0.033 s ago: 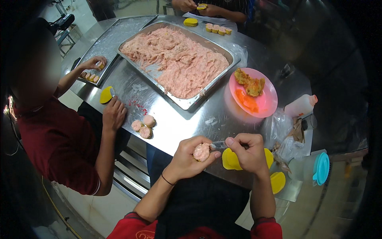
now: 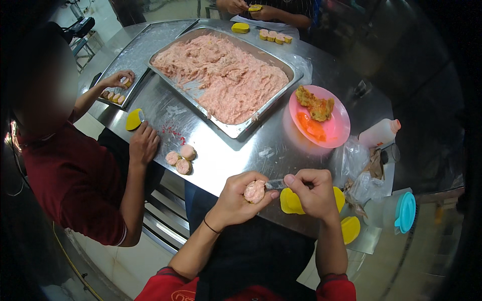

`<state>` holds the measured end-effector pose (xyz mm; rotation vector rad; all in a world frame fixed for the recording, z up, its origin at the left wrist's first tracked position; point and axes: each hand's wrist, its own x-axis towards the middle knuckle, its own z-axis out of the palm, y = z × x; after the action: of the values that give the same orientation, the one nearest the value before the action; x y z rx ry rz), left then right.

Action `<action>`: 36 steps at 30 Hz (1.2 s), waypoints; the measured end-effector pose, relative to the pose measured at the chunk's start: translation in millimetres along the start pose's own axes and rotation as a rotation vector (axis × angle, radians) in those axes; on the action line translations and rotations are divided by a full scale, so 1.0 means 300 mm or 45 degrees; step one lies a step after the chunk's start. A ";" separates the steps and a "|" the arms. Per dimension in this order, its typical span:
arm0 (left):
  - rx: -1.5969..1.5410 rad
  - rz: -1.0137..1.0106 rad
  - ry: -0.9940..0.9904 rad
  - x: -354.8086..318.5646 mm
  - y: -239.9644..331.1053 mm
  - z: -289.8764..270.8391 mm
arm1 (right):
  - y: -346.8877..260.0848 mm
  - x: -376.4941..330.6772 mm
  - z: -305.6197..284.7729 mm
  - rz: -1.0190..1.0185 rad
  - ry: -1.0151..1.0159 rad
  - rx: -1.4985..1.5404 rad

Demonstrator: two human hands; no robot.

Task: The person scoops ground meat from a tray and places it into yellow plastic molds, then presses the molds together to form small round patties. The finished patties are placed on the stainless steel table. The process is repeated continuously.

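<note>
Sitting within curled left fingers (image 2: 249,176): meat-filled piece (image 2: 254,192), blade (image 2: 275,184) at edge.

One round piece (image 2: 254,192), its rough pink minced filling facing upward, is held in the left hand (image 2: 240,198) at the near side of the table (image 2: 221,168), the narrow greyish flat-bladed tool (image 2: 275,184) in the right hand (image 2: 315,193) pointing left, tip at its far right rim.

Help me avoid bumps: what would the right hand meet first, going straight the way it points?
Its tool aside, the right hand, pointing leftward, would probably meet the left hand first; depth is unclear.
</note>
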<state>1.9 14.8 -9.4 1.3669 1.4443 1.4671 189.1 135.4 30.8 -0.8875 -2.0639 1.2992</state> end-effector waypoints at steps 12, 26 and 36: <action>0.265 0.202 -0.010 0.021 0.048 -0.001 | -0.050 -0.024 0.048 -0.169 0.113 -0.307; 0.200 -0.081 0.126 -0.031 -0.142 0.020 | 0.011 0.290 0.091 -0.152 0.242 -0.311; 0.216 -0.014 0.143 -0.025 -0.187 0.026 | 0.079 0.445 0.072 -0.195 0.050 -0.749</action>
<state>-0.5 19.6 -66.3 1.3930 1.6782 1.4616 94.1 232.9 13.4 -0.9541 -2.4693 0.5867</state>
